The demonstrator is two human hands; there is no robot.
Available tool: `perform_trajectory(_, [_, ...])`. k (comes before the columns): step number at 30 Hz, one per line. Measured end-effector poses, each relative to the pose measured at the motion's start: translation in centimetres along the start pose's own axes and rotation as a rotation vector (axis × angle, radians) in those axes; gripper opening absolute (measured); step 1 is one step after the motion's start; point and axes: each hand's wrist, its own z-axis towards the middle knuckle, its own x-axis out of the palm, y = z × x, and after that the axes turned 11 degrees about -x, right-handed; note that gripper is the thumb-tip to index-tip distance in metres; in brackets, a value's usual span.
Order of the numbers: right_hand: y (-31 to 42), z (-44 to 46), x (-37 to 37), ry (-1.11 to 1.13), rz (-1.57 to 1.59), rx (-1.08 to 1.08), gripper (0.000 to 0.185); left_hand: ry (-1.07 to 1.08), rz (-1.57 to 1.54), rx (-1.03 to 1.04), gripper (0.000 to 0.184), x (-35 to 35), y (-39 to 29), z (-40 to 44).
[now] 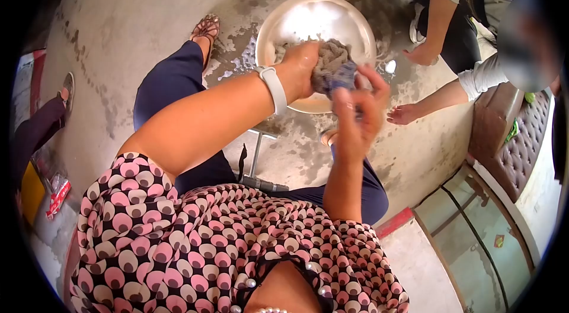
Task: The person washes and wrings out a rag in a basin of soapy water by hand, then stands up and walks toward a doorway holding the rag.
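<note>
A bunched, wet-looking cloth, grey-brown with a blue part at its lower end, is held between my two hands above a wide metal basin. The fingers of my left hand are closed around its grey-brown side; a pale band circles that wrist. My right hand is smeared by motion, its thumb and fingers closed about the blue end. Suds lie inside the basin, and something greyish shows at its left, partly hidden behind my left hand. Whether the cloth is a garment I cannot tell.
Wet patches and foam mark the concrete floor beside the basin. To the right a person leans in, one hand near the rim, another lower. A tufted brown seat and a glass-topped table stand at right.
</note>
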Motion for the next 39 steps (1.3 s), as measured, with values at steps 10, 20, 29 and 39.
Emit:
perform_trajectory(10, [-6.8,1.5,3.9,-0.020,-0.464,-0.214,0.014,0.033,0.122,-0.040,0.035,-0.2,1.2,0.0])
perform_trajectory(20, [-10.0,4.3,0.3,-0.272,-0.011,0.375,0.017,0.065,0.253,-0.054,0.028,1.3,2.2,-1.8])
perform_trajectory(29, [-5.0,3.9,0.0,-0.205,0.701,0.463,0.035,0.096,0.141,-0.062,0.030,1.7,1.3,-2.3])
perform_trajectory(39, [-3.8,0.1,5.4,0.047,-0.526,-0.336,0.017,0.381,0.038,-0.145,0.029,-3.7,2.0,2.9])
